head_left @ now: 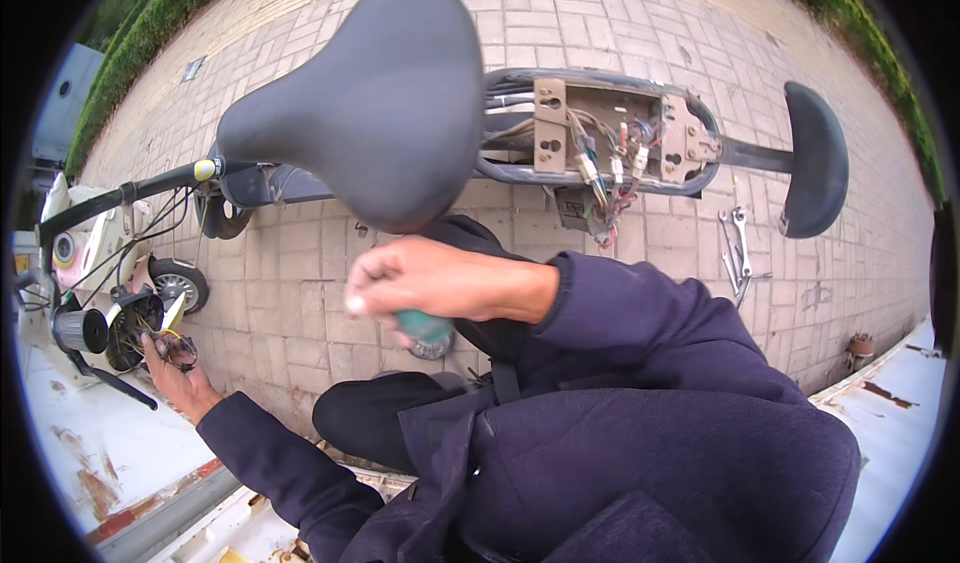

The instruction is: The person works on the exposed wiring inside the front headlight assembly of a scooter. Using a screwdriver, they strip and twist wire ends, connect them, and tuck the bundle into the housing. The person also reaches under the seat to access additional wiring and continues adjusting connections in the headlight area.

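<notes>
Left hand [178,381]: fingers seemed to pinch a wired part [184,354] by the black housing [121,349]; tugging might have freed its yellow wire [178,334].
Right hand [430,278]: fingers curled round a blurred green object [424,327] near the saddle [385,103]; slack grip could have dropped it.

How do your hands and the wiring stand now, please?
Left hand at yellow wiring. Right hand closed around green object, blurred. Black lever close beside left hand.
</notes>
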`<action>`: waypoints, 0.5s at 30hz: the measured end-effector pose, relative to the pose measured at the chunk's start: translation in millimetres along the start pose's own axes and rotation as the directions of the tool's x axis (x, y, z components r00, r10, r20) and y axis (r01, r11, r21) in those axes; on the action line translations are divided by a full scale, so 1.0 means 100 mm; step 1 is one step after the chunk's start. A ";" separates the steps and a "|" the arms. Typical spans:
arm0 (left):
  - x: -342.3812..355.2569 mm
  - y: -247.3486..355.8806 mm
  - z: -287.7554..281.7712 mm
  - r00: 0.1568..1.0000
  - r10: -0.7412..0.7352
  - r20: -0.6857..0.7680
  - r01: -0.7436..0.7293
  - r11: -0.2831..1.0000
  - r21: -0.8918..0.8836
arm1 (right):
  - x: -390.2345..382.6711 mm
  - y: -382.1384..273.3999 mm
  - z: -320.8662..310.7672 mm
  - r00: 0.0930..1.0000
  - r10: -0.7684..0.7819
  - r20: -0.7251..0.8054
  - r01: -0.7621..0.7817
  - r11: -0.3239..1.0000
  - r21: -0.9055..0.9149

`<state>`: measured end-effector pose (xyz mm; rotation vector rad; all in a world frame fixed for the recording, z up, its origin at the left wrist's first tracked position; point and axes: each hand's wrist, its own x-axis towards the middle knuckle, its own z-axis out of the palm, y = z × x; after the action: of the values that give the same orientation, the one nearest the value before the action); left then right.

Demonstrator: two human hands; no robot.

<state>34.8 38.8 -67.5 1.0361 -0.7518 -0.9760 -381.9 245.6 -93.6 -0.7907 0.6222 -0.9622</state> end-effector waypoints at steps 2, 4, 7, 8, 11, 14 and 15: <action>0.03 0.07 -0.04 0.999 -0.046 -0.005 0.046 0.998 0.042 | -0.47 -0.12 -0.17 0.995 -0.102 0.020 0.104 0.949 -0.298; 0.07 0.13 -0.09 0.993 -0.095 0.071 0.093 0.995 0.034 | -0.97 -0.25 -0.39 0.985 -0.107 -0.135 0.065 0.956 -0.285; 0.16 0.20 -0.15 0.969 -0.177 0.175 0.164 0.983 0.089 | -1.81 -0.41 -0.80 0.840 -0.268 -0.473 0.140 0.947 -0.288; 0.20 0.21 -0.17 0.976 -0.184 0.117 0.172 0.980 0.099 | -2.06 -0.41 -0.93 0.765 -0.327 -0.556 0.169 0.934 -0.316; 0.30 0.20 -0.21 0.935 -0.259 0.243 0.247 0.966 0.082 | -2.70 -0.18 -1.40 0.703 -0.205 -0.681 -0.050 0.941 -0.335; 0.36 0.09 -0.23 0.982 -0.187 0.037 0.185 0.981 0.063 | -3.08 0.58 -1.90 0.616 0.072 -0.784 -0.335 0.925 -0.178; 0.37 0.07 -0.25 0.971 -0.217 0.097 0.217 0.976 0.012 | -3.16 0.93 -2.06 0.605 0.125 -0.787 -0.348 0.930 -0.121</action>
<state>72.9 14.7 -66.8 1.0935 -0.7291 -1.2215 -635.5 495.4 -249.4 -0.4643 1.6115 -0.9551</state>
